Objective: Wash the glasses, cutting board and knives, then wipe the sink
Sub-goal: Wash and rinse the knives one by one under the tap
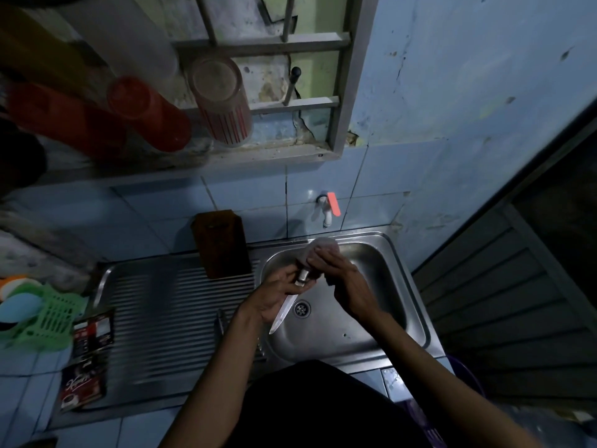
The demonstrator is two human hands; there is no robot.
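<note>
Over the steel sink basin (381, 286), my left hand (277, 295) grips a knife (284, 313) where handle meets blade, its tip pointing down toward me near the drain. My right hand (344, 279) holds a pale cloth or sponge (323, 248) pressed against the knife's handle end. A dark brown wooden board (223, 244) stands upright at the back of the drainboard (168, 315). Upturned tumblers sit on the window ledge: a clear one with red stripes (223, 101) and a red one (148, 114). No water runs from the tap.
A white wall tap with an orange lever (329, 205) sits above the basin. A dark utensil (221, 321) lies at the drainboard's edge by my left forearm. A green plastic basket (45, 315) and coffee sachets (92, 333) are at the left.
</note>
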